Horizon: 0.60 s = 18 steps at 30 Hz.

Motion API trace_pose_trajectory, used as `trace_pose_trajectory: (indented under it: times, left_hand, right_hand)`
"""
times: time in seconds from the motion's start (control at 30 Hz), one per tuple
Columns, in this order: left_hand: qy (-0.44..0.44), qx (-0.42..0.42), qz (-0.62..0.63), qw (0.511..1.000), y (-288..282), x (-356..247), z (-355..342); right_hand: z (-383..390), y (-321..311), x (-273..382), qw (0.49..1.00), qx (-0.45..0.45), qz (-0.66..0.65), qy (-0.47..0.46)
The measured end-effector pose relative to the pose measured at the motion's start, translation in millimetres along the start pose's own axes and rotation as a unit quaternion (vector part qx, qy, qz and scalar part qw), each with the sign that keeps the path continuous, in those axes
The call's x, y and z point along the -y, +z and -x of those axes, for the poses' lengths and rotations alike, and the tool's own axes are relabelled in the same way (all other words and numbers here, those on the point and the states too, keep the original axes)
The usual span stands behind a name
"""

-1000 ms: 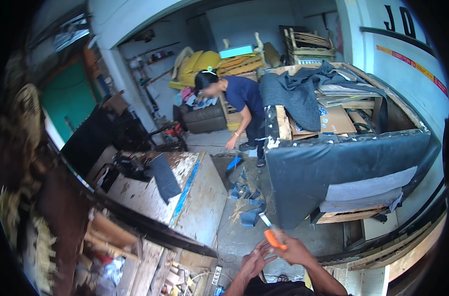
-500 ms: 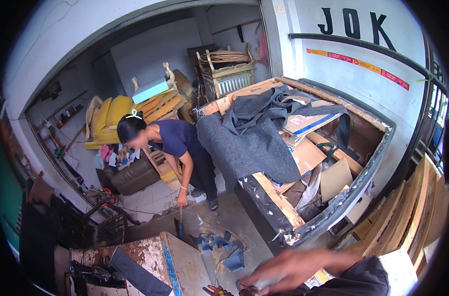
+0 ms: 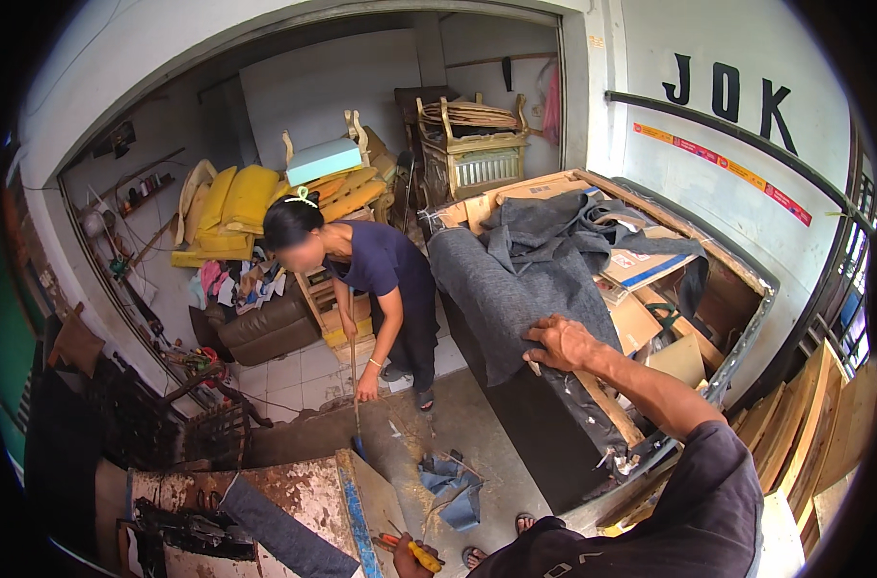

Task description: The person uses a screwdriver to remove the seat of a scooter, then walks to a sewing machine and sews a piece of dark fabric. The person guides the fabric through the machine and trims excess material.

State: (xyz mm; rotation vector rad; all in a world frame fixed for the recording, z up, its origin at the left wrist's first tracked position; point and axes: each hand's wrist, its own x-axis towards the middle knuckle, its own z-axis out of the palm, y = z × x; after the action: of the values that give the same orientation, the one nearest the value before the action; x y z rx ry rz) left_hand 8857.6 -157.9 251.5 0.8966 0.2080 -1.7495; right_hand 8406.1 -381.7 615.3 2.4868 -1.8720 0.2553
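My right hand [image 3: 566, 344] reaches out over the big upholstery frame, its fingers curled on the edge of the dark grey fabric [image 3: 516, 275]. That fabric drapes over the frame's near left corner and bunches up toward the back. Low at the bottom edge, my left hand [image 3: 411, 561] is closed round a tool with a yellow handle [image 3: 425, 557]. A thin orange-red handle or tip shows beside it; whether it is part of the same tool, I cannot tell. The worn cabinet [image 3: 299, 488] is just left of this hand, with a grey fabric strip [image 3: 282, 528] lying across it.
A co-worker [image 3: 376, 275] bends over ahead, sweeping with a long-handled broom [image 3: 356, 405]. Blue fabric scraps [image 3: 453, 489] and debris lie on the floor. Cardboard pieces [image 3: 635, 323] fill the frame [image 3: 747, 332]. Wooden boards [image 3: 795, 414] lean at right; yellow cushions [image 3: 251, 199] are piled behind.
My right hand has moved from the bottom edge up and forward onto the grey fabric. My view has shifted somewhat. The co-worker's broom has moved slightly across the floor.
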Motion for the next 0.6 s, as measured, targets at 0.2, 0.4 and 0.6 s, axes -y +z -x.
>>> trace_pose_trajectory:
  times: [0.2,0.4,0.6]
  left_hand:
    - [-0.013,-0.014,-0.007,1.0,-67.1,37.6,-23.2]
    - [-0.037,0.023,0.008,0.999,-76.1,6.5,-57.5]
    - [-0.022,0.025,0.01,0.999,-32.5,-32.4,-103.0]
  right_hand:
    - [-3.7,-11.1,9.0,0.999,0.007,0.034,-0.006]
    - [-31.3,-58.0,-24.3,0.991,0.053,0.051,0.112]
    - [-104.4,-69.6,-101.8,0.982,-0.005,0.07,0.174]
